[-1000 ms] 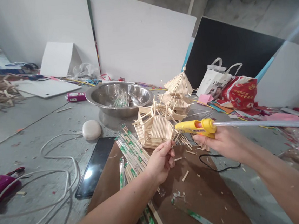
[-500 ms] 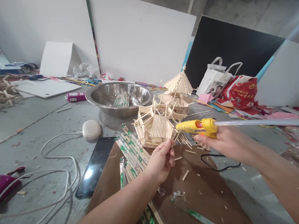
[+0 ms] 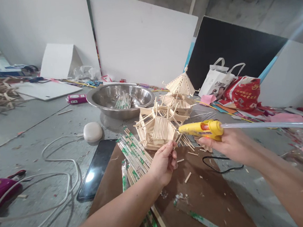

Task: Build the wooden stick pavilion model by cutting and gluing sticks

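Observation:
My right hand (image 3: 225, 142) is wrapped round a yellow hot glue gun (image 3: 202, 128), its nozzle pointing left at the right edge of a hexagonal frame of wooden sticks (image 3: 165, 128). A long clear glue stick (image 3: 259, 123) runs out of the gun's back. With thumb and fingers pinched, my left hand (image 3: 163, 162) is at the lower front corner of that frame; what lies between the fingertips is too small to make out. Behind stands a tiered stick tower with a pointed roof (image 3: 180, 84). Wrapped chopsticks (image 3: 135, 154) lie left of my left hand.
A brown board (image 3: 202, 197) with stick scraps lies in front of me. To the left are a phone (image 3: 95, 172), a white round-cornered device (image 3: 92, 132) and looped cable. A steel basin (image 3: 121, 112) stands behind; bags (image 3: 243, 92) sit at the right.
The glue gun and my right hand have shifted very slightly to the right. My left hand stays in place at the stick frame.

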`<state>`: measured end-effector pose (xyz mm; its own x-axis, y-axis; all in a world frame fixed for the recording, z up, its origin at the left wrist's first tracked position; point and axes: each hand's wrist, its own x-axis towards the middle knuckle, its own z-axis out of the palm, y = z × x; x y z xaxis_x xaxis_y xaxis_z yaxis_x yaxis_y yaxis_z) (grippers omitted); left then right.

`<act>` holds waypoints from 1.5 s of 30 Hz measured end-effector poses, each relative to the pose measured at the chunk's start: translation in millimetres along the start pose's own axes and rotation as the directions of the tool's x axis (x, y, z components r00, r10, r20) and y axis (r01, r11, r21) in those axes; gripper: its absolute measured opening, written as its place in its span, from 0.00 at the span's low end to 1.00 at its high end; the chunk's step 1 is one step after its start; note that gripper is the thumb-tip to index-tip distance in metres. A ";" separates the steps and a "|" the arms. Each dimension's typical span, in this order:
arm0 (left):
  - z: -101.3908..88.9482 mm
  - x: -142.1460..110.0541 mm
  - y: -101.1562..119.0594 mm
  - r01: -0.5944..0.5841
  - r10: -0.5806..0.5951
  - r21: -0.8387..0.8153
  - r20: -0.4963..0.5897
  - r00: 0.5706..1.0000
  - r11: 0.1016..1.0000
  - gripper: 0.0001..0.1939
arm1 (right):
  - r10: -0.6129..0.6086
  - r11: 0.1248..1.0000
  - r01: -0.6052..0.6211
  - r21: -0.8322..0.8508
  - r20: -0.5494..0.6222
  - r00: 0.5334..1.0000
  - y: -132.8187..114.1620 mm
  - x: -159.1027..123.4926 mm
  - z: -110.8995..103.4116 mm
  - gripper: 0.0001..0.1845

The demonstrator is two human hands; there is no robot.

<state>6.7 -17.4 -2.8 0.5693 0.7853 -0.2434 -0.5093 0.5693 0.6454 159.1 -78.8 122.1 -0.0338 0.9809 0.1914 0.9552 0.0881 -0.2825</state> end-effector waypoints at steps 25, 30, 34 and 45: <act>3.6 -0.3 9.1 0.042 -0.041 0.011 -0.049 0.998 0.999 0.12 | -0.006 0.999 0.006 -0.033 0.004 1.000 -10.7 3.1 -3.4 0.15; 3.4 0.1 9.6 0.054 -0.053 0.013 -0.048 0.997 0.998 0.12 | -0.025 0.999 0.025 -0.043 0.011 1.000 -9.8 2.9 -3.7 0.14; 3.1 1.0 9.9 0.057 -0.056 0.018 -0.037 0.998 0.998 0.12 | -0.034 0.998 0.035 -0.060 0.007 0.999 -9.3 2.0 -3.6 0.14; 1.0 2.4 9.6 0.043 -0.042 0.030 -0.021 0.999 0.999 0.11 | -0.046 0.996 0.047 -0.073 0.015 0.999 -4.9 6.0 1.0 0.16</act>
<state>3.8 -10.3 3.6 0.5768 0.7655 -0.2851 -0.4650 0.5947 0.6558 153.9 -73.2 123.7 -0.0825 0.9784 0.1897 0.9715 0.1214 -0.2035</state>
